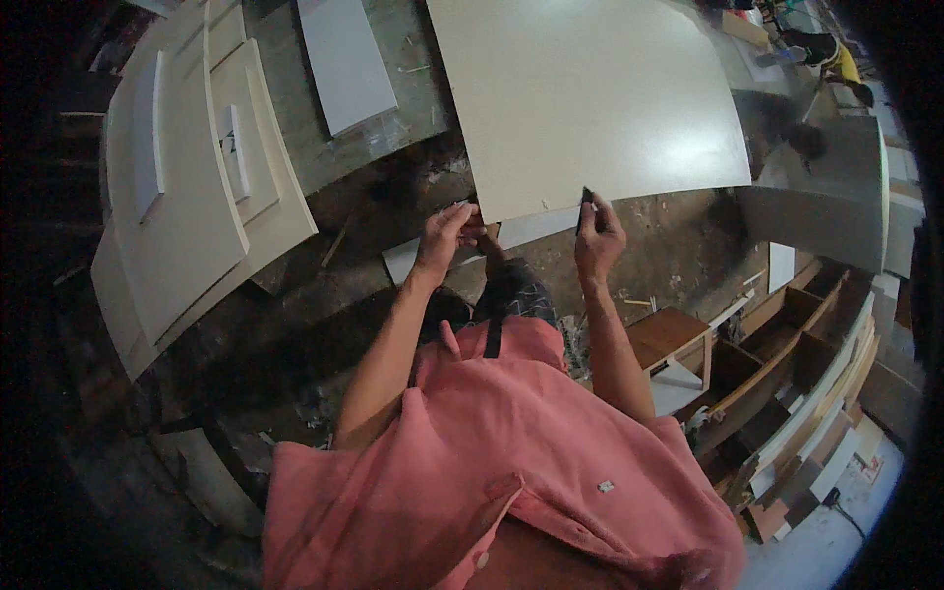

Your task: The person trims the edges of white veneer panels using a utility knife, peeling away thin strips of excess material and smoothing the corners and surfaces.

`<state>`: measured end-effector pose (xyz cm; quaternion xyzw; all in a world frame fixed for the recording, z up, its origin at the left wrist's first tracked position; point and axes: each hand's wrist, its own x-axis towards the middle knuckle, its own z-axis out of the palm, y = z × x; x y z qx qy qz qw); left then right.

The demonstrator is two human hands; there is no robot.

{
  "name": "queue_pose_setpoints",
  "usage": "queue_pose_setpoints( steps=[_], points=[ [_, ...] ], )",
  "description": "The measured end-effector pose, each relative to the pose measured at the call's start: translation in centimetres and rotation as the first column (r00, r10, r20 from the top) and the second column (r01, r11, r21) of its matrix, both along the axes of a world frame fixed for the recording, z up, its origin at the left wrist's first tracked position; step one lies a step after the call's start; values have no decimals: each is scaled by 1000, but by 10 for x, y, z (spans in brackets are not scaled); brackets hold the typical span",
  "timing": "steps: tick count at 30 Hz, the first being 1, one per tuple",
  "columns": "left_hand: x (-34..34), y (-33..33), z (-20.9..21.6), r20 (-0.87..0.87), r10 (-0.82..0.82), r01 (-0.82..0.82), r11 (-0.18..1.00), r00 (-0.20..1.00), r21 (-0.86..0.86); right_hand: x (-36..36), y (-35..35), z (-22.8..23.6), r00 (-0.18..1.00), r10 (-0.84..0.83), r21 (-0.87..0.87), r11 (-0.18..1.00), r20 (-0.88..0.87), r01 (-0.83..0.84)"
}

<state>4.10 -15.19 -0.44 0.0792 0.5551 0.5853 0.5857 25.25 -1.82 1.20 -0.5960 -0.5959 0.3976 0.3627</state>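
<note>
A large cream panel (590,98) with a glossy surface lies in front of me, its near edge toward my body. My left hand (447,239) is at the panel's near left corner, thumb and fingers closed together. Whatever is between those fingers is too small to make out. Just before the near edge, my right hand (601,241) pinches a small, narrow black piece (586,208), held upright. Its exact kind does not show. Beneath the panel's near edge, a long white strip of board (536,233) lies lower down, partly hidden by the panel and my left hand.
Cream boards (187,197) are stacked on the left, and a white panel (346,64) lies beyond them. At right stand a brown wooden box (672,336), an open wooden frame (777,344) and leaning board offcuts (821,447). Another person (836,64) is at the far right.
</note>
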Motion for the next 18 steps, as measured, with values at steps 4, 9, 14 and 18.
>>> queue_pose_setpoints(
  steps=[4, 9, 14, 18],
  points=[
    [-3, 1, -5, 12, -29, 28, 999, 1000, 34, -31, -30, 4, 991, 137, 54, 989, -1, -137],
    [-10, 2, -1, -56, -81, 83, 996, 995, 27, -16, -15, -8, 988, 154, 55, 987, -2, -154],
    [-11, 2, -2, 19, -66, 65, 998, 998, 23, -37, -33, 2, 977, 127, -42, 992, 172, -122],
    [-11, 3, -4, 24, -41, 40, 999, 999, 26, -63, -62, -14, 967, 226, 139, 968, -115, -210]
  ],
)
